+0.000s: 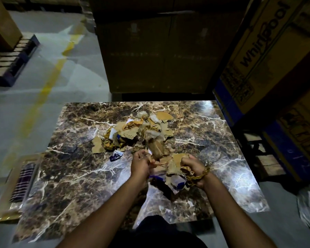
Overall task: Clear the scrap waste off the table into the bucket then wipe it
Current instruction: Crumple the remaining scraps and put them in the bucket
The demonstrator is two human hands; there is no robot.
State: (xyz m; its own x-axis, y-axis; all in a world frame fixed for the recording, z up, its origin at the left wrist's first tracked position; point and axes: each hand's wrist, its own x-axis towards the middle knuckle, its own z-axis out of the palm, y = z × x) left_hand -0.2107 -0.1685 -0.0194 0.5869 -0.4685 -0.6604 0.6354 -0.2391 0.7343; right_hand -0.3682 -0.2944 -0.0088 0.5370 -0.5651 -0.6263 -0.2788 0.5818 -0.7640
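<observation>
While gripped, scraps (170, 165) between 2 hands.

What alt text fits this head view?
Two hands, left and right, grip cardboard and paper scraps above a marble-patterned table. A scrap pile lies mid-table; large cartons stand behind.

Marble-look table (75, 176) w/ cardboard scrap pile (138, 133) mid-top

Warehouse: stacked appliance cartons (268, 56), pallets (13, 58).
</observation>
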